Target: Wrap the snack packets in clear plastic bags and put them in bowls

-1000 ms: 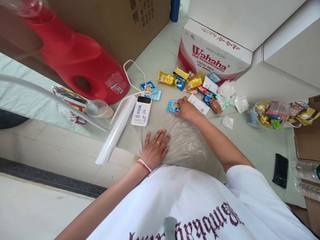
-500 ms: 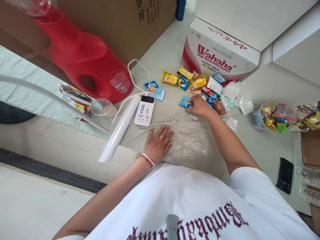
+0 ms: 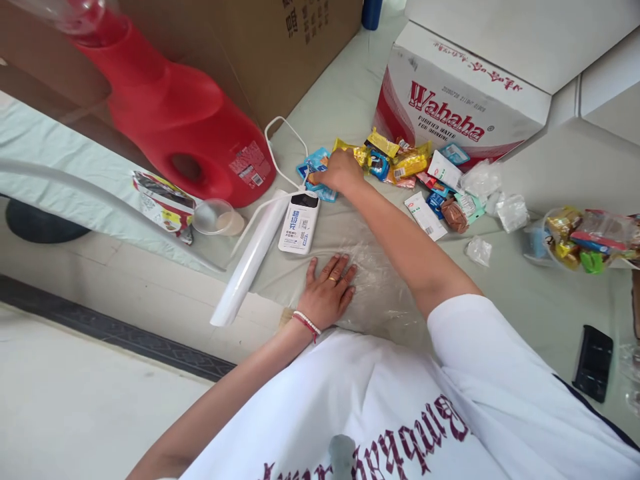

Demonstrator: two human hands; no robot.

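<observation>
My right hand [image 3: 343, 172] is closed on a small blue snack packet at the blue snack packets [image 3: 327, 193] lying beside the white cable. Its fingertips press on the packets, and the hand partly covers them. My left hand [image 3: 327, 290] lies flat with fingers spread, on the edge of a clear plastic sheet or bag [image 3: 385, 287] on the pale cloth. Just beyond the left hand is a white power bank [image 3: 300, 223] with a cable plugged in. To the right of my right hand sits a pile of mixed snacks, including a yellow-wrapped snack [image 3: 411, 160].
A white tube-like roll [image 3: 250, 260] lies left of the power bank. Behind it stands a red jug [image 3: 195, 127], with a clear plastic cup [image 3: 213, 217] beside it. A Wahaha carton [image 3: 460, 100] backs the snack pile. At right are a tub of snacks [image 3: 565, 233] and a black phone-like object [image 3: 593, 363].
My right hand has moved left with the blue snack packet, from the mixed pile to the other blue packets. A white packet it had covered now shows. My left hand stays flat.
</observation>
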